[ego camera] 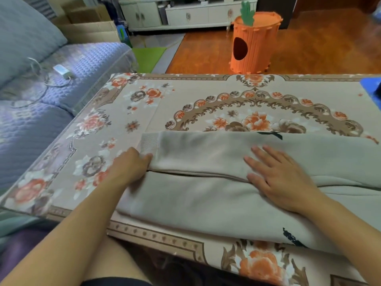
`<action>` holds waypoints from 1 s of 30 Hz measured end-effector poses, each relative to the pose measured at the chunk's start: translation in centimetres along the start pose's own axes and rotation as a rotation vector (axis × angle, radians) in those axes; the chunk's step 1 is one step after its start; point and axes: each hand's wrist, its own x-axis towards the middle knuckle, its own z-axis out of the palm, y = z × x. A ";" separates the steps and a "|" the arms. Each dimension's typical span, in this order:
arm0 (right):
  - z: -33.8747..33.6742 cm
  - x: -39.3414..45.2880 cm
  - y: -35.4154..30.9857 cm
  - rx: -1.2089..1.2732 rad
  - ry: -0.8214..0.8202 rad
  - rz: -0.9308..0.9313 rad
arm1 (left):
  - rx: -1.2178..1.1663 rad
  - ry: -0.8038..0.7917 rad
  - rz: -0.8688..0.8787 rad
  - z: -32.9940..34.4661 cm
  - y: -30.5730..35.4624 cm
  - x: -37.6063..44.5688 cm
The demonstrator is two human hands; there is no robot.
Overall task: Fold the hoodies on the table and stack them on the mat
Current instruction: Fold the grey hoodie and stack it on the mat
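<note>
**Beige hoodie mid-fold, both hands on it**

Hoodie (206,195) lies across the lower centre and right of the frame on the floral-covered table (185,96). It's beige, with dark print marks showing at the upper right edge of the fabric and near the lower right. A sleeve is laid across the body, its ribbed cuff (148,143) pointing to frame left.

Left hand (128,168), centre-left: fingers curled into the fabric edge just below the cuff, gripping the hoodie.

Right hand (278,176), centre-right: fingers straight and spread, palm flat on the folded sleeve, pressing it down. Not gripping.

Both forearms come in from the bottom edge of the frame.

A blue object (371,89) is at the right edge of the table, mostly cut off; cannot tell what it is.

Surroundings: blue quilted sofa (41,96) on the left of the frame, with a white charger and cable (61,71) on it. Orange carrot-shaped cat house (255,44) on the wooden floor at upper centre-right. White cabinet (185,13) along the top. Cardboard boxes (90,27) at upper left.
</note>
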 end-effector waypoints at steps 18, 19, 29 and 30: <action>0.2 -0.3 0.2 0.011 0.027 0.007 | 0.201 0.056 -0.141 0.9 0.9 -1.0; 0.2 -0.3 0.2 0.013 0.029 0.006 | 0.179 0.078 -0.140 1.2 0.9 -1.3; 0.1 -0.4 0.1 0.018 0.067 -0.004 | 0.056 0.155 0.106 -0.7 -1.3 -2.9; 0.2 -0.4 0.2 0.017 0.073 -0.011 | 0.100 0.148 0.198 -0.7 -1.9 -3.2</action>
